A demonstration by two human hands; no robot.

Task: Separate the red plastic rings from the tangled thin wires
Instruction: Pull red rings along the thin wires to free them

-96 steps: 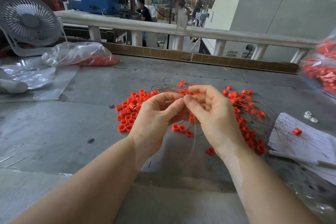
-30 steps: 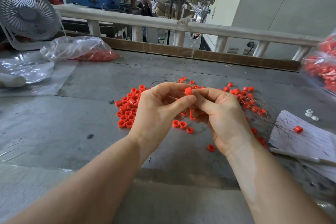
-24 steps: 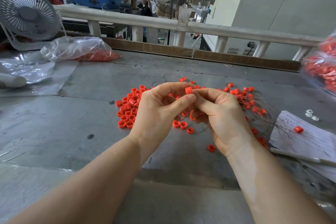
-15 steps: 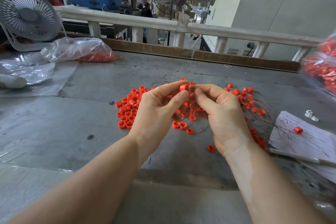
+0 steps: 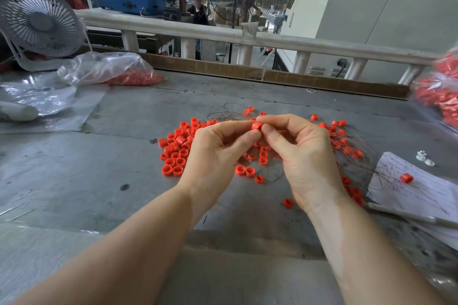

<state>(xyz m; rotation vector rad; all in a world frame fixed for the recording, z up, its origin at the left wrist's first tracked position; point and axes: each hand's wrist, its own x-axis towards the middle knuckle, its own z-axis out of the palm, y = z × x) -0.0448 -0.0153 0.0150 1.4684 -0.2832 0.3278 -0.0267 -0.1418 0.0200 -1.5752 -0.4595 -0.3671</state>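
- one red ring (image 5: 256, 126) is held above the grey table (image 5: 104, 181), pinched between the fingertips of the left hand (image 5: 213, 156) and the right hand (image 5: 304, 156)
- loose red rings (image 5: 177, 150) lie in a heap left of the hands, too many to count
- more rings are caught in the tangled thin wires (image 5: 352, 148) to the right, partly hidden by the right hand
- one stray ring (image 5: 406, 178) sits on a sheet of paper (image 5: 421, 190)
- two plastic bags of rings: one (image 5: 109, 69) far left, one (image 5: 438, 91) at the right edge
- one white fan (image 5: 39, 22) stands behind the left bag
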